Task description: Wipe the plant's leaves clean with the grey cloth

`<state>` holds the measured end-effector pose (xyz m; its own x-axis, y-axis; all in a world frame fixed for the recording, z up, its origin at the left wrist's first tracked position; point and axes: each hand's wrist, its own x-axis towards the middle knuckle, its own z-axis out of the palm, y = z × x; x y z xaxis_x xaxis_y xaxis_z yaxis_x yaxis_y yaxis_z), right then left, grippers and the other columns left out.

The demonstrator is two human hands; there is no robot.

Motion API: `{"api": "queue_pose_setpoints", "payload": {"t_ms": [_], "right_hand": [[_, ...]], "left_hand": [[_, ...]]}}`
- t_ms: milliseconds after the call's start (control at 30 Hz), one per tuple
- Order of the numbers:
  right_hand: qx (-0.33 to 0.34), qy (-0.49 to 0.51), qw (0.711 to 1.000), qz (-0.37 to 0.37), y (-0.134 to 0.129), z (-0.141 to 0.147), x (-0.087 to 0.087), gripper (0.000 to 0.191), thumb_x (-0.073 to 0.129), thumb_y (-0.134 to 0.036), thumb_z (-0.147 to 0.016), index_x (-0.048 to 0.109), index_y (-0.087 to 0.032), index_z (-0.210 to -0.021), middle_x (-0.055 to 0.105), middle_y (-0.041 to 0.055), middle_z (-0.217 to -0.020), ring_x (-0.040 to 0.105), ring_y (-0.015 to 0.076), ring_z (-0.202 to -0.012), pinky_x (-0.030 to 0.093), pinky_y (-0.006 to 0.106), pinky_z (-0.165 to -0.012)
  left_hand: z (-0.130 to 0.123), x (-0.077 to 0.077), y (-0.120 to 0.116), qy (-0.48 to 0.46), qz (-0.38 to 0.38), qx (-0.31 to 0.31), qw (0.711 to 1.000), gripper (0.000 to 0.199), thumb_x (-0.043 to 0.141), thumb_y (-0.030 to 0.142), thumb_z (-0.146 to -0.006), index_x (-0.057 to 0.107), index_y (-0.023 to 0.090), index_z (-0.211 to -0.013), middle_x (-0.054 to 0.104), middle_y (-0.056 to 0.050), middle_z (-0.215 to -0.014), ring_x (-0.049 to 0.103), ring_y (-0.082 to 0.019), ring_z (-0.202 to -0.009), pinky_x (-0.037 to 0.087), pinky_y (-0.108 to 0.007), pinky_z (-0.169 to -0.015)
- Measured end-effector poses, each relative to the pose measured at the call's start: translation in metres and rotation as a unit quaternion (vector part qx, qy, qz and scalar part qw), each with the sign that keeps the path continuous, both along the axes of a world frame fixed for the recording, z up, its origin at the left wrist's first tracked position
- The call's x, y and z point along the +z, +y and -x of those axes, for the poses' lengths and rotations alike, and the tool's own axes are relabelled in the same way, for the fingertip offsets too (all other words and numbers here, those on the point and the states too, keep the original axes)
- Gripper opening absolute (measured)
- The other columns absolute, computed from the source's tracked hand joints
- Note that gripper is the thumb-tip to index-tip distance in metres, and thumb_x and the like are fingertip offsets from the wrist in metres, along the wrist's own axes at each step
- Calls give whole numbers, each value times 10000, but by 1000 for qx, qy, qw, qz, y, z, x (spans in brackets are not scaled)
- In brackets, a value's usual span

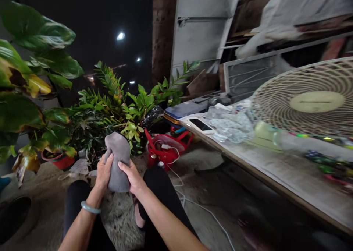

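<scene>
A: Hemmed in?
B: By leaves [33, 34] at far left, by the table [264, 166] edge at right; well apart from both!
A: And holding?
B: Grey cloth [118, 175], lower left of centre, with fingers of left hand [103, 173] and right hand [135, 178] closed on its sides, thumbs uppermost.

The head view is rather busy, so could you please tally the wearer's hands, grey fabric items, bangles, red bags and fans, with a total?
Wearer's hands: 2, left hand and right hand
Grey fabric item: 1, held by both hands
Bangle: 1
Red bag: 1
Fan: 1
Total: 6
</scene>
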<state>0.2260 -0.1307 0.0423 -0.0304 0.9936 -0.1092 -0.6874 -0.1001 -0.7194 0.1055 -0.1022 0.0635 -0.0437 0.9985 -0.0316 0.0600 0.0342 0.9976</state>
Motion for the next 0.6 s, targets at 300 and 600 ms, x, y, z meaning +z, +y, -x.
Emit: {"api": "queue_pose_setpoints", "payload": {"t_ms": [300,600], "right_hand": [[-76,-47,992,85,7,-13,-20,515,886,-365,-502,714,-223,-966,792,32,-783,746,295,-767,584,393,-710],[-20,-72,993,87,-13,-24,-33,462,897,-401,-553,735,-223,-947,797,52,-818,752,292,-753,589,397,-697]], "left_hand": [[21,18,66,123,56,-259,956,420,824,554,-647,760,141,-686,660,-44,-641,598,-191,-637,443,-262,-544],[39,-10,108,212,207,-193,936,172,825,118,-462,690,186,-543,668,-33,-536,549,-172,-428,421,-254,-414]]}}
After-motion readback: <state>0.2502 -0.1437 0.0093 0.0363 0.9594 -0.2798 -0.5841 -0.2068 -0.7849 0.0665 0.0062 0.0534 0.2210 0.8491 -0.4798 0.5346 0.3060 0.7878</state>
